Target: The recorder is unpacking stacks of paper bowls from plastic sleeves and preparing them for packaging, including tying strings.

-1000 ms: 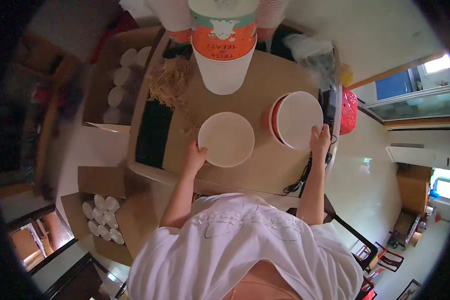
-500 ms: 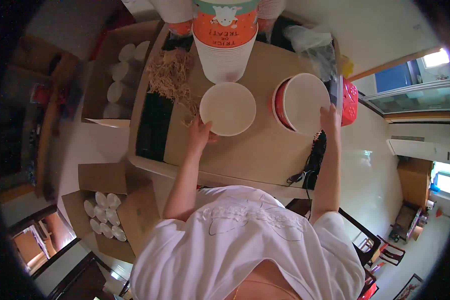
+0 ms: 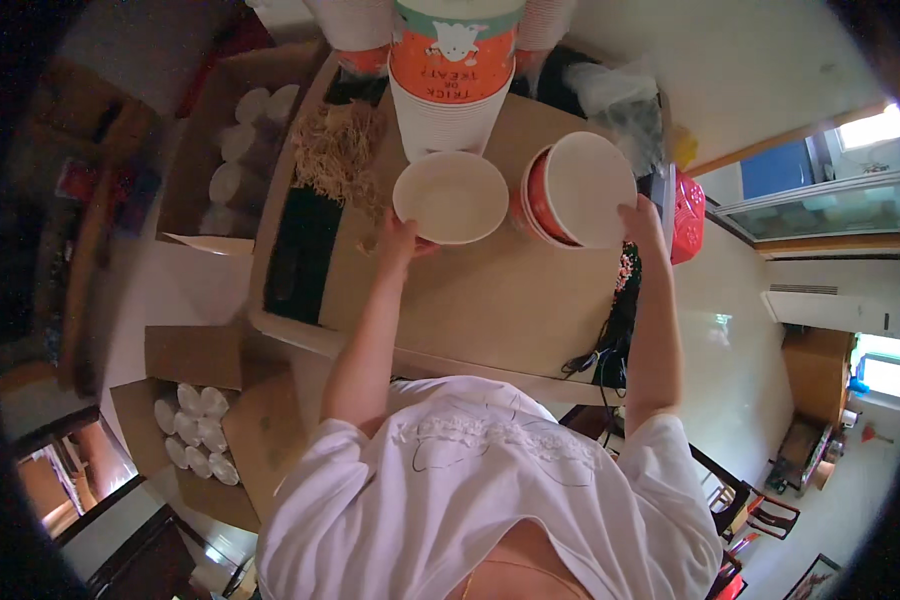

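The left hand (image 3: 402, 243) is gripping a white bowl (image 3: 450, 197) by its near rim; the right hand (image 3: 638, 215) is steadying the red-sided stack (image 3: 578, 192) beside it, best held level.

At the far edge of the bench (image 3: 490, 300) stands a tall stack of paper cups (image 3: 453, 70), white below, its printed wrap orange with a teal band above. Left of the bench sits an open cardboard box (image 3: 205, 190) filled with white round lids. Nearer, on the floor at lower left, another open cardboard carton (image 3: 220, 420) holds more white rounds in rows.
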Available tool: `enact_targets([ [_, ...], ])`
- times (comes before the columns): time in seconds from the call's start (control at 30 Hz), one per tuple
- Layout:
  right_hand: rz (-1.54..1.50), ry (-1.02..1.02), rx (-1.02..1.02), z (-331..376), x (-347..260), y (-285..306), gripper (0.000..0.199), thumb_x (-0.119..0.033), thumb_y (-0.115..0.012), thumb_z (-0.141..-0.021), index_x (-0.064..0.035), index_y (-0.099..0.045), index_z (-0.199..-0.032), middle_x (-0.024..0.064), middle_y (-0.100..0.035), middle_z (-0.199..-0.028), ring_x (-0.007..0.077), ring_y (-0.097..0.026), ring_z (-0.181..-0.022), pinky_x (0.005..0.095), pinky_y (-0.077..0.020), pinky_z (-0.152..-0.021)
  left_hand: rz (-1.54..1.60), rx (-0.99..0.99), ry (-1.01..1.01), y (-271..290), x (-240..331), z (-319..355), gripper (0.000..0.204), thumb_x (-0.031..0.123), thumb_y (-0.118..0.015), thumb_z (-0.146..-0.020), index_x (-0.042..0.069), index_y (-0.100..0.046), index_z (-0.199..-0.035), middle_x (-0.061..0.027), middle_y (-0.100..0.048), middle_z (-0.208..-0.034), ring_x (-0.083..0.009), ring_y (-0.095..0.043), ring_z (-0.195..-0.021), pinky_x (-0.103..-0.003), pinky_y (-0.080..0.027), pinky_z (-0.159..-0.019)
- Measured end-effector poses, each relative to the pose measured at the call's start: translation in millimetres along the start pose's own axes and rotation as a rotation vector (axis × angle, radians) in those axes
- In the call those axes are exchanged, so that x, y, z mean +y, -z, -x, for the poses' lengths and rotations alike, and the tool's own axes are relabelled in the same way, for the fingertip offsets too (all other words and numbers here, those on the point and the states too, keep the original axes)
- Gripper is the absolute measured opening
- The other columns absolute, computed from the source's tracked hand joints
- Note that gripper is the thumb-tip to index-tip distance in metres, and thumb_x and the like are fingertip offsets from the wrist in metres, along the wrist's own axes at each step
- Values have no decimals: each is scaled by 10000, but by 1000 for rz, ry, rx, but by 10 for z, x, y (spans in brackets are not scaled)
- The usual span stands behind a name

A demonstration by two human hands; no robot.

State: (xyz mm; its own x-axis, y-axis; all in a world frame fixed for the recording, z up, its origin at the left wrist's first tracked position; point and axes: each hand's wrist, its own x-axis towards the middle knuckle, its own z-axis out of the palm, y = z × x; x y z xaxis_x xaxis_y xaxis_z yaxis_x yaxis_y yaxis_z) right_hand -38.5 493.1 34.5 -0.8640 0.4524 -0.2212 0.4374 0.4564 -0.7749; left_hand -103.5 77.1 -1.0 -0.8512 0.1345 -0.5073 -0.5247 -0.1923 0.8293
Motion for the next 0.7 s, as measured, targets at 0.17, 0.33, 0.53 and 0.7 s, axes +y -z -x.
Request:
enact_targets([
  [0.17,132,-143,68,61,-288,-179,207,-140,-528,-777,-28,-551,-949,44,-579,-755,155,-557,-545,296,-468,-391,-2,41,-70,39,42,-183,421,108,-496,-822,41,-366,-1217,-153,-528,-1064,-262,-639,-709,-359,-573,-525],
  [0.33,117,-181,-25,237,-378,159,336,-218,-497,-848,-42,-501,-1134,79,-595,-965,197,-576,-847,338,-484,-717,-190,-12,-4,158,-45,-160,443,149,-545,-819,47,-376,-1215,-120,-533,-1073,-246,-638,-682,-342,-561,-479],
  [0.53,-293,143,98,1329,-1415,775,382,-221,-513,-886,-13,-478,-1204,54,-583,-1073,118,-526,-952,267,-434,-794,-252,156,-560,676,-335,-447,637,290,-659,-783,43,-347,-1280,-148,-498,-1174,-260,-591,-958,-350,-510,-754],
  [0.7,-154,-268,119,2044,-1573,848,380,-148,-555,-861,-22,-478,-1211,45,-581,-1041,92,-533,-891,247,-442,-753,-851,206,-762,-368,1051,-287,1201,459,-791,-570,-41,-58,-1381,-227,-245,-1395,-321,-302,-1272,-415,-258,-1049],
])
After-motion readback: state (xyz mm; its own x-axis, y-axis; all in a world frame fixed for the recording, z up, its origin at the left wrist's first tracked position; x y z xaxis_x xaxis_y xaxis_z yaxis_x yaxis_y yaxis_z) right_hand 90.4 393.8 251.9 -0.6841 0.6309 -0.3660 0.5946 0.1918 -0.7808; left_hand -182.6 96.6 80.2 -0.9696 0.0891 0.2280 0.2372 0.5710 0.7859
